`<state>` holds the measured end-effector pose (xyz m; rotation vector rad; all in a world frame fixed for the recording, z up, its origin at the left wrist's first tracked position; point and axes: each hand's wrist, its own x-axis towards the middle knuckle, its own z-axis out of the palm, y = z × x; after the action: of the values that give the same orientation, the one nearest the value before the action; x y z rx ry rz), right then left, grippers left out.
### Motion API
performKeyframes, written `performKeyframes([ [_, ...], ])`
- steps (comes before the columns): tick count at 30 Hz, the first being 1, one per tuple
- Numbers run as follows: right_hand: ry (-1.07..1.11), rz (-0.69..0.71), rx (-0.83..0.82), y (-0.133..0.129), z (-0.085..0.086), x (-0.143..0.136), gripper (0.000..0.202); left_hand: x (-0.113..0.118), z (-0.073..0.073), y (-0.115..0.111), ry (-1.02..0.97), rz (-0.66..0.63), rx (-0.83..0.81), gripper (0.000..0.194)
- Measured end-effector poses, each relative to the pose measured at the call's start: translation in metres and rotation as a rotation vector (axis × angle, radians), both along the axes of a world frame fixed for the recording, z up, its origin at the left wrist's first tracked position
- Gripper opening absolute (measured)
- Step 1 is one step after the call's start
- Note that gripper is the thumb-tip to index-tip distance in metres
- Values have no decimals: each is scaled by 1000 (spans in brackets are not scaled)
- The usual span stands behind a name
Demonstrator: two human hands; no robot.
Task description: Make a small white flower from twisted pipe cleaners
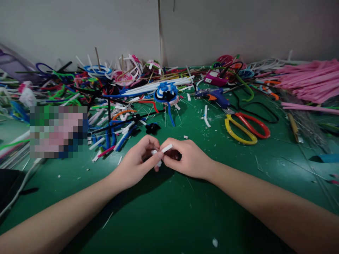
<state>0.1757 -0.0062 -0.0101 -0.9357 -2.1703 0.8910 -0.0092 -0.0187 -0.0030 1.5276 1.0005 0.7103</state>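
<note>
My left hand (140,157) and my right hand (186,157) meet over the middle of the green table. Between their fingertips is a short white pipe cleaner (166,148), its free end sticking up to the right. My left thumb and fingers are closed on the bunched white part of it, and my right thumb and forefinger pinch it beside them. The fingers hide much of its shape. Just beyond my hands lie a small black pipe-cleaner flower (153,128) and cut blue and white pieces.
Yellow-and-red-handled scissors (241,127) and a blue glue gun (215,96) lie at right. A blue, white and black pipe-cleaner piece (166,93) stands behind. Pink pipe cleaners (315,79) are heaped far right, mixed ones at left. A craft knife (294,127) lies near the right.
</note>
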Motion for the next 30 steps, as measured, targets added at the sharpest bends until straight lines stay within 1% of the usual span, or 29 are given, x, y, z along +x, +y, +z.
performKeyframes([
  [20,-27,-12,-27,-1,3,0,6,0,0,1,-25,-1,4,8],
  [30,63,-23,6,-1,1,0,5,2,3,1,-50,13,-11,9],
])
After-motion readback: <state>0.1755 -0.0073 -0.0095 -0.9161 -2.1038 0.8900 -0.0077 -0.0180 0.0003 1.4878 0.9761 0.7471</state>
